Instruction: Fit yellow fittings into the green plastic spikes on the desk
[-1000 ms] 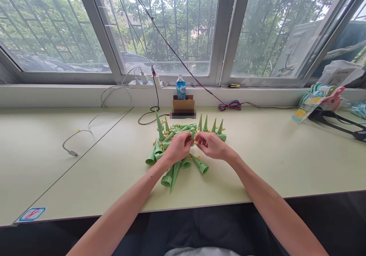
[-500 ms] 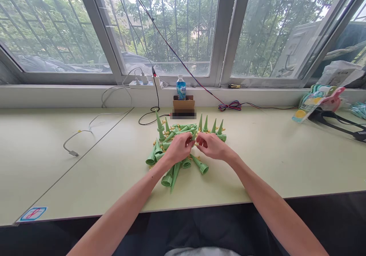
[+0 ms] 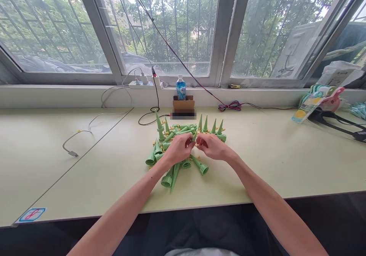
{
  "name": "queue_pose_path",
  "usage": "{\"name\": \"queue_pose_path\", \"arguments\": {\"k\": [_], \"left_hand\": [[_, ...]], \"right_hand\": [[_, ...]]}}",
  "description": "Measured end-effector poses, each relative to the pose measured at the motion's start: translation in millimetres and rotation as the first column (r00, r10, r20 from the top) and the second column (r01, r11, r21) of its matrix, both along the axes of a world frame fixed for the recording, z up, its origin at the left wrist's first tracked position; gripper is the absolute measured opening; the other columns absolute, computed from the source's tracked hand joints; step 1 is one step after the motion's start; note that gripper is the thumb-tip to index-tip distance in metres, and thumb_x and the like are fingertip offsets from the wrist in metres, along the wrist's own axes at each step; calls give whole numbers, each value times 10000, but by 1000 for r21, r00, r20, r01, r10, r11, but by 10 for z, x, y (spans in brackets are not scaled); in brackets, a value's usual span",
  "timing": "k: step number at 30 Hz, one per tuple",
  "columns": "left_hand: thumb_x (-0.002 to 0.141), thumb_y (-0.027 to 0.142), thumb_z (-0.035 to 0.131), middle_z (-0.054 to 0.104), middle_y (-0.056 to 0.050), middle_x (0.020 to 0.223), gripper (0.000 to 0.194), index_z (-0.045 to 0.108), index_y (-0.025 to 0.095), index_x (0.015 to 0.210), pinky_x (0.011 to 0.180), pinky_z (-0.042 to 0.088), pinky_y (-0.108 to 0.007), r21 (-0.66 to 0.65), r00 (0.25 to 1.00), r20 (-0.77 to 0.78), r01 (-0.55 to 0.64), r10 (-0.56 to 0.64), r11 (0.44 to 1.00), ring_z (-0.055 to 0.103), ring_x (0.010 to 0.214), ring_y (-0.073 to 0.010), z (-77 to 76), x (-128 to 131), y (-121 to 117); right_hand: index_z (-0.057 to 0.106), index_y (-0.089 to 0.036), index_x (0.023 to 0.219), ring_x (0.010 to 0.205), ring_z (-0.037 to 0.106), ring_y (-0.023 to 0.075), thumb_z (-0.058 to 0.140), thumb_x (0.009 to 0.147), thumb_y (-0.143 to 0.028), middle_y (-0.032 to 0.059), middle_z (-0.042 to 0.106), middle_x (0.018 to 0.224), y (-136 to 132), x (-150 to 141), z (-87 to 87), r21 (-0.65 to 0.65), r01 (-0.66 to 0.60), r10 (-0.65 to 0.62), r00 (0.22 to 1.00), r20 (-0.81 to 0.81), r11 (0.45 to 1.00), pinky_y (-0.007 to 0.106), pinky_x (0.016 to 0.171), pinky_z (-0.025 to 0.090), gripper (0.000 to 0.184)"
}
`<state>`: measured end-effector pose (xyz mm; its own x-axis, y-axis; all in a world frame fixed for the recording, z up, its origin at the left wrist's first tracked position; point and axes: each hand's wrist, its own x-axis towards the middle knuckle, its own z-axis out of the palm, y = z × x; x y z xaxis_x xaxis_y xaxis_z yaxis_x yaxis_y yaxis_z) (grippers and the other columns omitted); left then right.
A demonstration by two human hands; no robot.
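My left hand [image 3: 181,147] is closed around a green plastic watering spike [image 3: 194,137], whose pointed tip sticks up between my two hands. Close on its other side, my right hand [image 3: 211,146] has its fingers pinched together. A bit of yellow shows by those fingertips, but what they grip is mostly hidden. Under and around my hands lies a heap of similar green spikes [image 3: 174,178] with small yellow valves among them. One loose spike [image 3: 203,168] rests just below my right hand. Several spikes stand point up behind it, and one taller spike [image 3: 159,123] stands at the back left.
Behind the heap, a blue bottle [image 3: 181,88] stands at a cardboard box [image 3: 183,104]. A coiled cable [image 3: 230,105] lies along the wall. On the left is a grey cable [image 3: 73,154]. Packaged items [image 3: 311,101] and a black strap [image 3: 337,122] sit at the far right.
Almost nothing differs. The held spike's tip has shifted very slightly to the right, and both hands keep the same closed pose.
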<state>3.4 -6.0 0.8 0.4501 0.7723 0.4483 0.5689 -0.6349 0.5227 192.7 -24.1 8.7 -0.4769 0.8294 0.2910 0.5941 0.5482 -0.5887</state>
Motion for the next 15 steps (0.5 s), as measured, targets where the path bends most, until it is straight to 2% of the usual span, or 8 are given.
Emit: {"name": "queue_pose_path", "arguments": {"k": [15], "left_hand": [[822, 195, 523, 467, 16, 606, 239, 368, 197, 640, 540, 308, -274, -13, 999, -31, -19, 18, 1000, 382, 571, -131, 11, 6, -17]], "right_hand": [[502, -199, 801, 694, 537, 136, 541, 828, -183, 2, 626, 742, -14, -8, 2, 2, 6, -6, 1000, 17, 1000, 245, 597, 372, 50]]}}
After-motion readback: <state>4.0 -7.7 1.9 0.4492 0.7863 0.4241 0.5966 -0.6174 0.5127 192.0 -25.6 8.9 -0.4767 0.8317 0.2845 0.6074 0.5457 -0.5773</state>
